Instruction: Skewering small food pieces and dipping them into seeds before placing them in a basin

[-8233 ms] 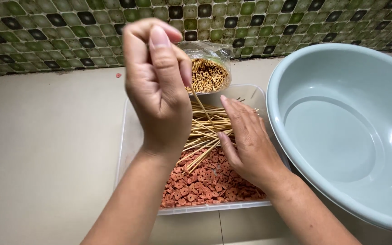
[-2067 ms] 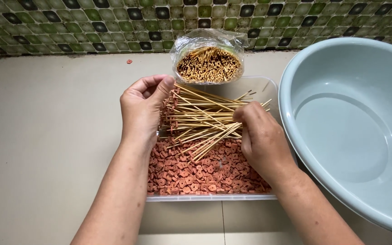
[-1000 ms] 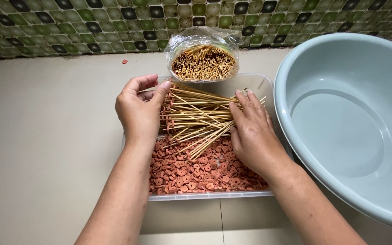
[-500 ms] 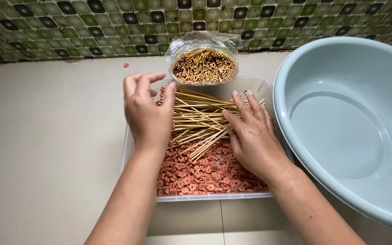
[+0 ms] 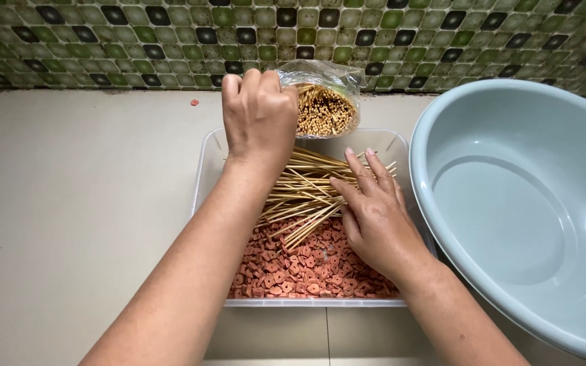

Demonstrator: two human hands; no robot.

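Skewers [image 5: 306,193] on slices [image 5: 306,261] in tray [image 5: 208,152], bag [image 5: 327,102] behind, basin [image 5: 510,203] right

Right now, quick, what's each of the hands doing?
Left hand: curled at the bag of skewers; whether it grips anything cannot be told.
Right hand: open, fingers flat on the loose skewers in the clear tray.

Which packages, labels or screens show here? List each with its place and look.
Bag: clear plastic, full of upright tan skewers seen end-on, at the wall behind the tray, left hand at its edge.
Tray: clear rectangular tub on the floor, holding loose skewers and reddish slices.
No labels or screens visible.
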